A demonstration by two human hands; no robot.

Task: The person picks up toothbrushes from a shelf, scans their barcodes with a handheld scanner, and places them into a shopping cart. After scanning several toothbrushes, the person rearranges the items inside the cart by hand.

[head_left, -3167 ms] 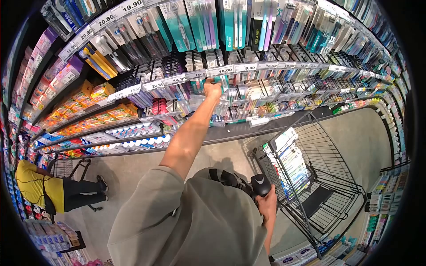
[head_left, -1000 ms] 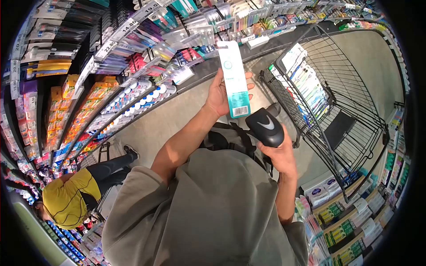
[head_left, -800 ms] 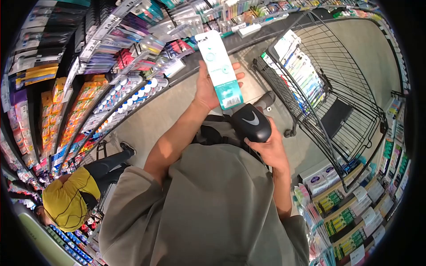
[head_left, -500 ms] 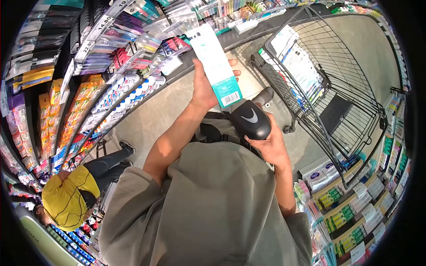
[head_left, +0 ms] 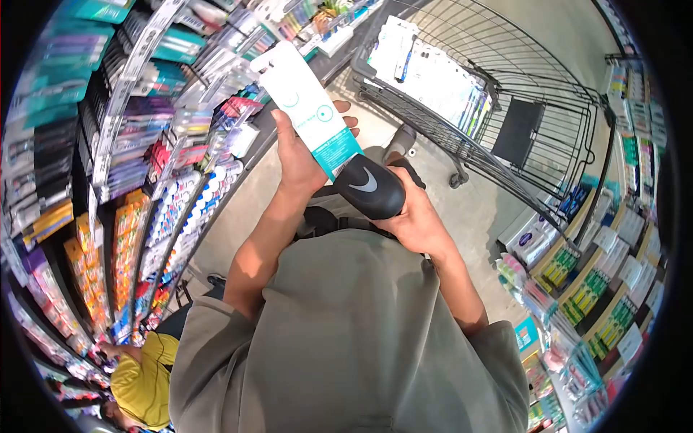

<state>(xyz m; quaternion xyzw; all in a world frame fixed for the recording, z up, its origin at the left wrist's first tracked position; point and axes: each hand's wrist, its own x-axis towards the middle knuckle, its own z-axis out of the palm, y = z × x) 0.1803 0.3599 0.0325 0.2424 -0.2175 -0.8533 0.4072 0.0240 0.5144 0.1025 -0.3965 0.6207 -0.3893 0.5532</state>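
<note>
A flat white and teal retail package (head_left: 302, 97) lies across the palm of my left hand (head_left: 299, 160), its fingers curled behind and the thumb along its left edge. My right hand (head_left: 420, 218) is wrapped around a black handheld barcode scanner (head_left: 371, 189) with a grey swoosh mark on top. The scanner's front end overlaps the lower teal end of the package and covers most of the barcode there.
A wire shopping cart (head_left: 498, 65) ahead right carries several white packages (head_left: 426, 76). Shelves of hanging packs (head_left: 137, 137) run along my left, with more stocked shelves (head_left: 592, 289) at right. A person in a yellow shirt (head_left: 146, 382) is behind on the left.
The scanner's head has come over the package's lower end, hiding most of the barcode. Package and both hands have shifted left in view, and the package leans more. The cart also appears further left.
</note>
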